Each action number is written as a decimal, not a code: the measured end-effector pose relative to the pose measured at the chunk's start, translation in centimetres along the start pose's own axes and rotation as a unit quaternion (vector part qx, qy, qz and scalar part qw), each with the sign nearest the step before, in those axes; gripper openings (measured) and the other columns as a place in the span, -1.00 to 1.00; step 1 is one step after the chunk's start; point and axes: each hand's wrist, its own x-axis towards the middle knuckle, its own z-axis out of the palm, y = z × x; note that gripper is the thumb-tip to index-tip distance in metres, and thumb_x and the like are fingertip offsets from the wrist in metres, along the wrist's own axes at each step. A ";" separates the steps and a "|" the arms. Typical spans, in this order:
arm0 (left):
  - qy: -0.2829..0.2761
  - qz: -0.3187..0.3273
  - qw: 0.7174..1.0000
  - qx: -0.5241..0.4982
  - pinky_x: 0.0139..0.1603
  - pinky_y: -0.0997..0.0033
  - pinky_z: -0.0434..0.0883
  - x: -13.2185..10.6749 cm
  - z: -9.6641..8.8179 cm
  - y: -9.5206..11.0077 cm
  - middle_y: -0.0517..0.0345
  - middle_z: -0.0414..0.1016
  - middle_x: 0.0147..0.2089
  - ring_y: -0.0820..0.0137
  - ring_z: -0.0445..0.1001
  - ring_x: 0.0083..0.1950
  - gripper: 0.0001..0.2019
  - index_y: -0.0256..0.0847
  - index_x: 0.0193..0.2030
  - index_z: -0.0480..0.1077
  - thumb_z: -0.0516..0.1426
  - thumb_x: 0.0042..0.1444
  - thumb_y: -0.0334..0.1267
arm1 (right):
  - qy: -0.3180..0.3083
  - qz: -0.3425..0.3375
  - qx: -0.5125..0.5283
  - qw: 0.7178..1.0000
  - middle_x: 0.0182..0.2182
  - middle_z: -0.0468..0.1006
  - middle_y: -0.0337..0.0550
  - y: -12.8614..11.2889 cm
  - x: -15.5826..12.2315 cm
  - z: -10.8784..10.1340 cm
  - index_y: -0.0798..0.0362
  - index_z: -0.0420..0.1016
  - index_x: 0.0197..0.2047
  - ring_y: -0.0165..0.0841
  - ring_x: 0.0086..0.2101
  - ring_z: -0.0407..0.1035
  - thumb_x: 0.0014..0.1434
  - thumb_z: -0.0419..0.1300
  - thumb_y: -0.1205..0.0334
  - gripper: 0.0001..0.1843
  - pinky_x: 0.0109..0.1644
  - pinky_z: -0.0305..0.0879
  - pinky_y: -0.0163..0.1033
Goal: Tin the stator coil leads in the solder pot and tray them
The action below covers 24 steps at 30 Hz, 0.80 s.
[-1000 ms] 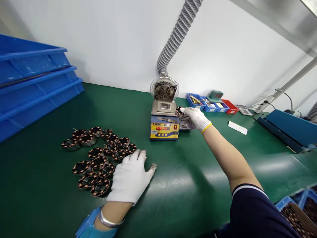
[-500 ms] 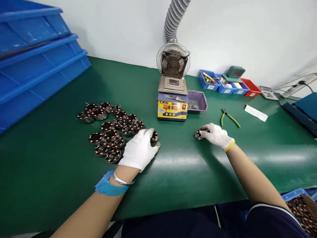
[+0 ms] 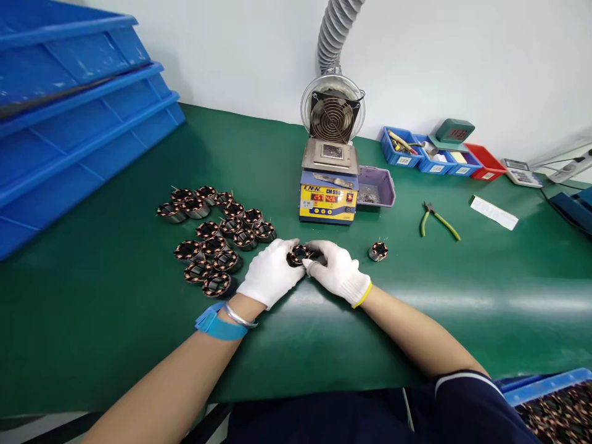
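Both my hands wear white gloves and meet in front of the solder pot. My left hand grips the left side of a copper-wound motor stator. Fingers of my right hand close on the same stator from the right, partly covering it. A single stator stands on the green mat to the right, apart from my hands, with thin wire ends sticking up. Several more stators sit grouped to the left of my left hand.
Behind my hands stands the yellow-fronted solder pot with a fan above it and a purple tray beside it. Green-handled cutters and a paper strip lie right. Blue crates are stacked left.
My right hand has let go of the stator on the right and moved left to the one at my left hand. The view has shifted slightly.
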 end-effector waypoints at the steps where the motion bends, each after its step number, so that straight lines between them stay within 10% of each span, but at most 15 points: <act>1: 0.001 -0.009 1.000 0.000 0.00 0.18 0.42 -0.1 -0.1 0.2 -0.01 0.48 0.07 0.06 0.51 0.02 -0.52 -0.13 0.10 0.41 0.12 0.04 -0.02 | 0.012 -0.009 -0.006 1.000 -0.05 0.55 -0.23 0.2 0.1 0.1 -0.11 0.46 0.03 -0.28 -0.08 0.43 0.16 0.16 0.11 -0.65 0.01 0.32 -0.11; 8: 0.027 -0.042 0.998 -0.036 0.03 0.12 0.43 -0.5 -0.9 0.9 -0.04 0.49 0.05 0.01 0.48 0.05 -0.45 -0.17 -0.02 0.46 0.20 -0.07 0.14 | 0.032 0.038 0.087 0.995 -0.29 0.60 -0.22 2.9 0.2 -1.3 -0.01 0.50 -0.13 -0.30 -0.22 0.49 0.22 0.10 0.12 -0.77 -0.06 0.40 -0.09; 16: 0.068 0.035 0.987 -0.140 0.01 0.34 0.46 -1.3 0.2 1.3 -0.01 0.43 0.16 0.19 0.51 0.03 -0.55 -0.21 -0.05 0.41 0.22 -0.13 -0.12 | -0.034 -0.018 0.298 0.954 -0.02 0.55 -0.08 0.9 -0.4 0.9 0.07 0.38 0.13 -0.29 -0.05 0.47 0.10 0.24 0.18 -0.50 0.07 0.41 -0.16; 24: 0.015 0.057 0.990 -0.125 0.01 0.33 0.41 -1.1 0.7 0.3 0.08 0.57 0.00 0.22 0.53 -0.03 -0.47 -0.17 0.20 0.33 0.10 0.04 -0.17 | 0.101 -0.049 0.068 0.991 0.03 0.52 -0.26 1.3 -1.5 1.1 -0.17 0.36 0.17 -0.25 0.00 0.43 0.06 0.27 0.12 -0.42 0.09 0.40 -0.12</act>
